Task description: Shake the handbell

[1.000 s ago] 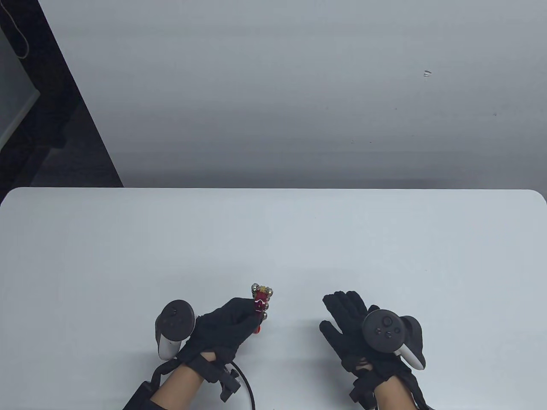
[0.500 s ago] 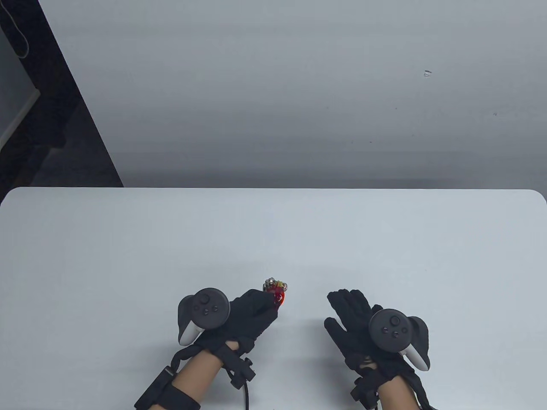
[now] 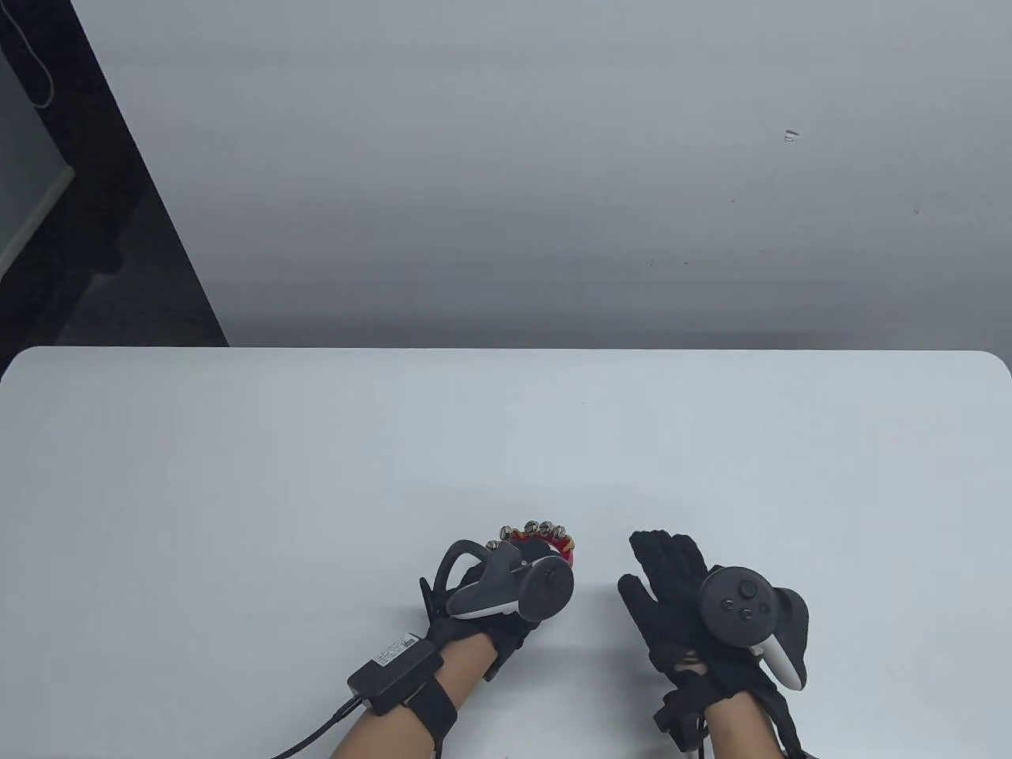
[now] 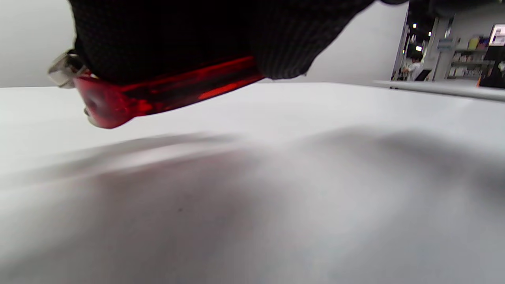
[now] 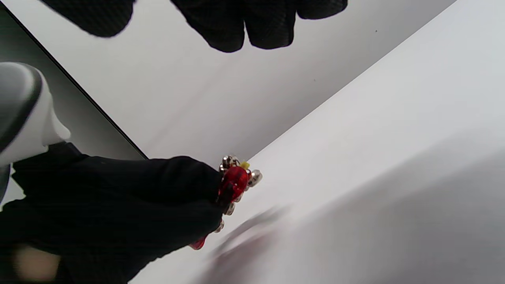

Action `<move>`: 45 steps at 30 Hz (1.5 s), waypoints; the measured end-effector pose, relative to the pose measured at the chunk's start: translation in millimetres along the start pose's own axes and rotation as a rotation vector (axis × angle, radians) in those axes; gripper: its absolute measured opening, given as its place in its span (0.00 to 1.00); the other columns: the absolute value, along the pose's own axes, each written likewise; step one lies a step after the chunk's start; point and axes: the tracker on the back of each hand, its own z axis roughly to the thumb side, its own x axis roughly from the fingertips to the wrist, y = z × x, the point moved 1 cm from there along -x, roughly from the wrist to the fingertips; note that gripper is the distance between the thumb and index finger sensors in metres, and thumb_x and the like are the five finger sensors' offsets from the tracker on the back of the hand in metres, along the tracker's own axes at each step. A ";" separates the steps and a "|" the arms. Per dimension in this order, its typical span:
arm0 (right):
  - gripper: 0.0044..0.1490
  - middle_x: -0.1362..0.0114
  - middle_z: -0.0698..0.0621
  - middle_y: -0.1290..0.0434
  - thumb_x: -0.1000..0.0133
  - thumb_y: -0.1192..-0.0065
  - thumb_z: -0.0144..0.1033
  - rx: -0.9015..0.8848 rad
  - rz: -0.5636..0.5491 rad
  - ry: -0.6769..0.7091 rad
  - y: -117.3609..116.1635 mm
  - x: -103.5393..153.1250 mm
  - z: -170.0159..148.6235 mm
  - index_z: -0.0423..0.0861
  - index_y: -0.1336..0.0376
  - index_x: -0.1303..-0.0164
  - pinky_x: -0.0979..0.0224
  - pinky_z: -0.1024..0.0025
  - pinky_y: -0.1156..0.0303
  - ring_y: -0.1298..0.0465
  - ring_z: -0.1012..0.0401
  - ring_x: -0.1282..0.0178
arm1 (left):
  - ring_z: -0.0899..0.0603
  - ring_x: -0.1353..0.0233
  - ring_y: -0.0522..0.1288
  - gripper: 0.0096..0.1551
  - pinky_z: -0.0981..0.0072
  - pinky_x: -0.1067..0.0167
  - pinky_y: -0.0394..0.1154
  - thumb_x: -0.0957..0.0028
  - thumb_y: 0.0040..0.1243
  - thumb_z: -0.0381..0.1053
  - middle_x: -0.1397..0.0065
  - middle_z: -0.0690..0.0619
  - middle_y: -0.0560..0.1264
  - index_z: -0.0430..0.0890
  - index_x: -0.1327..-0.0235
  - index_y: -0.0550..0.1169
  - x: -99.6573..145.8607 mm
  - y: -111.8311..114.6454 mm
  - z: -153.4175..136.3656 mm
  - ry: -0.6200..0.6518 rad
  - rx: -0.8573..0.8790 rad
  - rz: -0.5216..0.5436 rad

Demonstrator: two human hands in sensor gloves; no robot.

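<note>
Fingers point(image 4: 189, 35) of the left hand point(image 3: 490, 589) wrapped tight around the red handbell point(image 3: 541, 539), gripping its translucent red handle, with the curved row of little silver jingle bells poking out past the far side of the glove in the table view. Held just above the white table point(image 3: 316, 474), near its front edge and roughly centre, not touching the surface going by the left wrist view, where the red handle point(image 4: 158, 92) hangs under the glove with a blurry shadow below it. Rolled over so the tracker point(image 3: 514, 589) on the back of the hand faces up and to the right. Same story from the right wrist view: black glove point(image 5: 118, 205) clamped on the bell point(image 5: 236, 181), silver bells and a bit of yellow showing at the tip. Over on the right hand point(image 3: 696, 609), fingers point(image 3: 668, 557) stretched out flat and loose, holding nothing, palm down just over or on the table, can't tell which. Parked just beside the bell hand, not touching it. Right tracker point(image 3: 747, 609) sitting on top, buttons up.
</note>
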 end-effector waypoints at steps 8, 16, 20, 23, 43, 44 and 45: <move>0.49 0.16 0.38 0.50 0.43 0.55 0.62 0.005 0.013 -0.013 -0.6 -0.7 -1.4 0.42 0.51 0.18 0.29 0.30 0.67 0.55 0.38 0.15 | 0.38 0.46 0.87 0.23 0.49 0.46 0.86 0.50 0.68 0.49 0.40 0.44 0.82 0.44 0.43 0.83 -7.1 20.1 17.0 0.003 -0.163 -0.054; 0.49 0.16 0.38 0.50 0.43 0.55 0.61 0.010 0.025 -0.011 -1.5 -0.2 0.0 0.42 0.51 0.18 0.30 0.30 0.67 0.55 0.38 0.15 | 0.39 0.47 0.88 0.22 0.50 0.47 0.86 0.51 0.69 0.50 0.41 0.45 0.84 0.46 0.45 0.85 -9.0 29.9 22.4 -0.009 -0.233 -0.056; 0.49 0.16 0.38 0.50 0.43 0.55 0.61 0.020 0.027 -0.006 -1.5 0.6 1.1 0.42 0.51 0.18 0.29 0.30 0.67 0.55 0.38 0.15 | 0.39 0.46 0.88 0.23 0.50 0.47 0.85 0.50 0.68 0.51 0.40 0.46 0.83 0.47 0.43 0.84 0.3 20.5 19.1 -0.005 -0.173 -0.002; 0.49 0.15 0.38 0.50 0.43 0.55 0.61 0.035 0.023 0.003 -0.8 1.0 2.6 0.42 0.51 0.18 0.29 0.30 0.68 0.56 0.38 0.15 | 0.37 0.44 0.86 0.25 0.48 0.45 0.84 0.50 0.67 0.52 0.38 0.45 0.82 0.46 0.41 0.83 21.5 -8.4 4.8 -0.026 0.008 0.117; 0.50 0.14 0.40 0.55 0.44 0.55 0.63 0.461 0.018 0.140 -19.4 1.9 34.1 0.46 0.54 0.16 0.30 0.30 0.71 0.61 0.41 0.14 | 0.26 0.17 0.54 0.46 0.29 0.30 0.60 0.44 0.50 0.70 0.13 0.40 0.54 0.50 0.16 0.60 161.1 -58.7 -79.4 -0.156 0.268 0.449; 0.50 0.14 0.41 0.54 0.44 0.56 0.63 0.456 0.027 0.140 -20.9 1.1 33.1 0.46 0.54 0.16 0.30 0.30 0.71 0.60 0.40 0.14 | 0.26 0.16 0.50 0.47 0.29 0.29 0.58 0.44 0.49 0.71 0.12 0.40 0.51 0.51 0.15 0.58 161.8 -57.3 -81.1 -0.165 0.279 0.431; 0.50 0.14 0.40 0.54 0.44 0.56 0.63 0.431 0.046 0.129 -23.2 -0.2 31.1 0.46 0.54 0.16 0.30 0.30 0.70 0.60 0.40 0.14 | 0.26 0.15 0.48 0.47 0.28 0.29 0.57 0.45 0.48 0.72 0.12 0.40 0.51 0.52 0.15 0.57 163.5 -55.4 -83.3 -0.177 0.292 0.420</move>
